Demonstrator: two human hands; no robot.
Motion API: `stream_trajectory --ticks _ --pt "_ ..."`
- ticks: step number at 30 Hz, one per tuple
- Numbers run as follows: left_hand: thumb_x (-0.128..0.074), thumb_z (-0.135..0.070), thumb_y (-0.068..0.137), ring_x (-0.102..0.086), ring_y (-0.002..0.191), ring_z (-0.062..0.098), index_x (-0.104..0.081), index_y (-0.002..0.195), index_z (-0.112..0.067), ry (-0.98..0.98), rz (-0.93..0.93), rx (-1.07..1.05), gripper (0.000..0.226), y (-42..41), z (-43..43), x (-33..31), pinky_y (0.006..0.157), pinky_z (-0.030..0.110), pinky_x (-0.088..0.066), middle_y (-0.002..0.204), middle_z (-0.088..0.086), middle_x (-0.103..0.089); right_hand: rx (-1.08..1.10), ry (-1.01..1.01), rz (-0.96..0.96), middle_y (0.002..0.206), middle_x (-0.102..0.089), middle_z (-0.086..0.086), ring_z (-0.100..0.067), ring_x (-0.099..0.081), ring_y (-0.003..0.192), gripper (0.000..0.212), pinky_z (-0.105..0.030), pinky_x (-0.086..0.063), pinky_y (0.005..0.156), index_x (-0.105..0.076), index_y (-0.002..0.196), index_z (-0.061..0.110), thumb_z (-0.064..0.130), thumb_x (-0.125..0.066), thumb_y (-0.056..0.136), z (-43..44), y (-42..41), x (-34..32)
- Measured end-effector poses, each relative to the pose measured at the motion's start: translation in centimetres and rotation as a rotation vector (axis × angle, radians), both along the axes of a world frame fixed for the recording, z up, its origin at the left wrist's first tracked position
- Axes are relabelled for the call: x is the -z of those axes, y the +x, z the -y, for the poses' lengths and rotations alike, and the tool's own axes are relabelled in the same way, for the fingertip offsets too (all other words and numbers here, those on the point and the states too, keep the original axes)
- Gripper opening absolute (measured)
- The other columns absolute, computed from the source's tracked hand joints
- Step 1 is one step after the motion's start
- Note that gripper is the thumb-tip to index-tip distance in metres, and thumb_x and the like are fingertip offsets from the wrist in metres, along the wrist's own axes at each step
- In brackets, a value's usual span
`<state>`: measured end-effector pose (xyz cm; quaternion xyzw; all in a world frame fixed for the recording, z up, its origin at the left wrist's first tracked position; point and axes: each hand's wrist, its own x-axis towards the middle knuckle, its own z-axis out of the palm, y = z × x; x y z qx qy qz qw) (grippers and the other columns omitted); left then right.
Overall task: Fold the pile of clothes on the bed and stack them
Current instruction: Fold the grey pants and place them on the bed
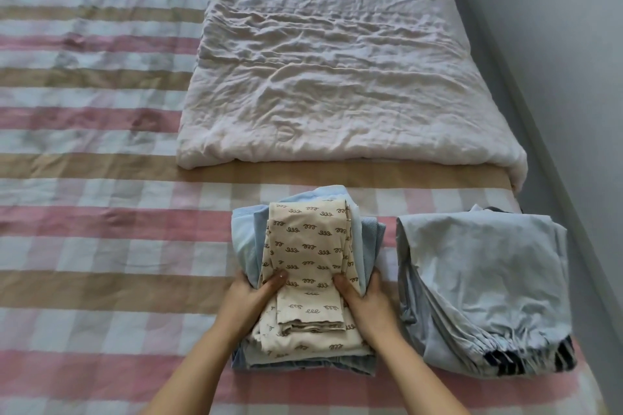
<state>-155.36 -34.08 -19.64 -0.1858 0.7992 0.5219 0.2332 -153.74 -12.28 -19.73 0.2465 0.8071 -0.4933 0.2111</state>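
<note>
A stack of folded clothes [303, 357] lies on the bed near its front edge. Its top piece is a cream cloth with dark squiggles [310, 246], over light blue pieces. My left hand [251, 296] grips the stack's left side, thumb on the cream cloth and fingers down the side. My right hand [365, 300] grips the right side the same way. A second folded pile of pale blue cloth [485, 280], with a dark striped piece showing at its near corner, lies just to the right, apart from both hands.
The bed has a pink, tan and white checked sheet [101, 212]. A folded, wrinkled white quilt [330, 71] lies behind the stacks. The bed's right edge meets a grey wall [573, 77].
</note>
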Motion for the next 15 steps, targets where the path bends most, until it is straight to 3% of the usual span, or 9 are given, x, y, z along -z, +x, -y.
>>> stream_trajectory --ticks 3,6,12,15 --pt "-0.045 -0.086 0.048 -0.059 0.106 0.024 -0.051 0.125 -0.021 -0.147 0.08 0.095 0.101 -0.2 0.3 -0.1 0.089 0.038 -0.049 0.12 0.002 -0.06 -0.072 0.078 0.072 0.114 -0.063 -0.005 -0.028 -0.06 0.104 0.075 -0.025 -0.039 0.074 -0.032 0.132 0.023 0.071 -0.048 0.076 -0.1 0.0 0.0" --pt "-0.041 -0.089 0.046 -0.057 0.11 0.026 -0.044 0.132 -0.019 -0.209 0.131 0.134 0.111 -0.3 0.2 -0.1 0.089 0.037 -0.048 0.128 0.004 -0.055 -0.096 0.11 0.09 0.119 -0.062 -0.007 -0.029 -0.059 0.106 0.08 -0.027 -0.04 0.075 -0.028 0.134 0.022 0.073 -0.046 0.074 -0.1 0.0 0.2" --pt "-0.061 -0.081 0.053 -0.053 0.115 0.026 -0.034 0.135 -0.015 -0.125 0.123 0.05 0.109 0.2 0.0 -0.9 0.095 0.038 -0.046 0.132 0.007 -0.05 -0.034 0.02 0.071 0.131 -0.055 -0.005 -0.028 -0.053 0.118 0.08 -0.034 -0.042 0.093 -0.026 0.138 0.022 0.064 -0.056 0.077 -0.2 0.6 -0.7" --pt "-0.07 -0.069 0.057 -0.035 0.132 0.029 -0.011 0.145 -0.016 -0.14 0.128 -0.014 0.119 2.0 -0.4 -2.3 0.108 0.044 -0.033 0.145 0.014 -0.032 -0.009 -0.014 0.057 0.139 -0.047 -0.006 -0.027 -0.046 0.126 0.094 -0.038 -0.037 0.103 -0.023 0.142 0.022 0.069 -0.06 0.07 0.1 2.4 -1.8"
